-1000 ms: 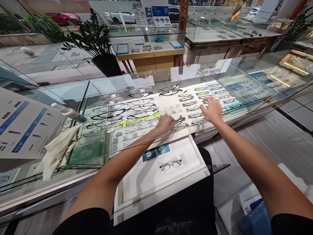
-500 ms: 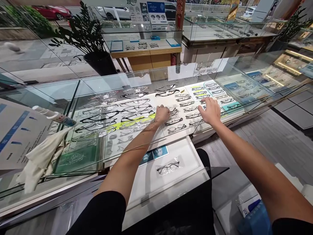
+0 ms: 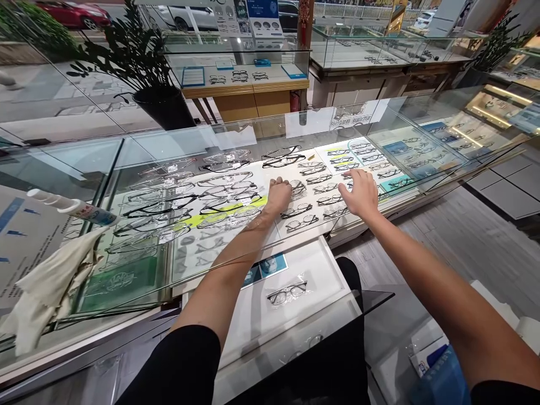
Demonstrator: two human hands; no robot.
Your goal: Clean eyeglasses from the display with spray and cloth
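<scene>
My left hand (image 3: 279, 197) has its fingers curled in over the display case, left of a column of eyeglasses. A pair of eyeglasses (image 3: 297, 189) lies right beside its knuckles; whether the fingers hold anything is hidden. My right hand (image 3: 361, 194) hovers over the right part of the same display, thumb and fingers apart and bent downward. Closest to its thumb are dark-framed eyeglasses (image 3: 331, 199) in a second column. Larger eyeglasses with white tags (image 3: 228, 183) lie in rows left of my left hand.
Below my arms, an open white drawer (image 3: 312, 264) holds eyeglasses in a clear bag (image 3: 287, 292). A white spray bottle (image 3: 73, 207) and a cream cloth (image 3: 54, 287) lie on the glass at left. A potted plant (image 3: 162, 104) stands behind the case.
The view has shifted slightly, so the counter sits a little further left. Both hands keep nearly the same places over the eyeglasses, and the right fingers are slightly more bent.
</scene>
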